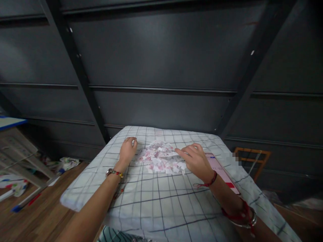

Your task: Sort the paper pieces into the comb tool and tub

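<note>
A loose heap of small torn paper scraps (pixel 161 164), white and pinkish, lies on the checked white cloth (pixel 151 205). My left hand (pixel 128 150) is at the heap's left edge, its fingers curled in. Whether anything is inside them is hidden. Over the right side of the heap reaches my right hand (pixel 195 159), index finger stretched out and the other fingers loosely bent apart. Its fingertip is close to the scraps, and I see nothing clearly held. A phone (pixel 222 173) with a lit screen lies just right of that hand, partly behind the wrist.
Behind the cloth-covered surface rises a dark panelled wall (pixel 161 53). A wooden frame (pixel 252 158) leans at the right. To the left are a blue-edged table (pixel 15 122) and crumpled items (pixel 69 163) on the wooden floor (pixel 50 205).
</note>
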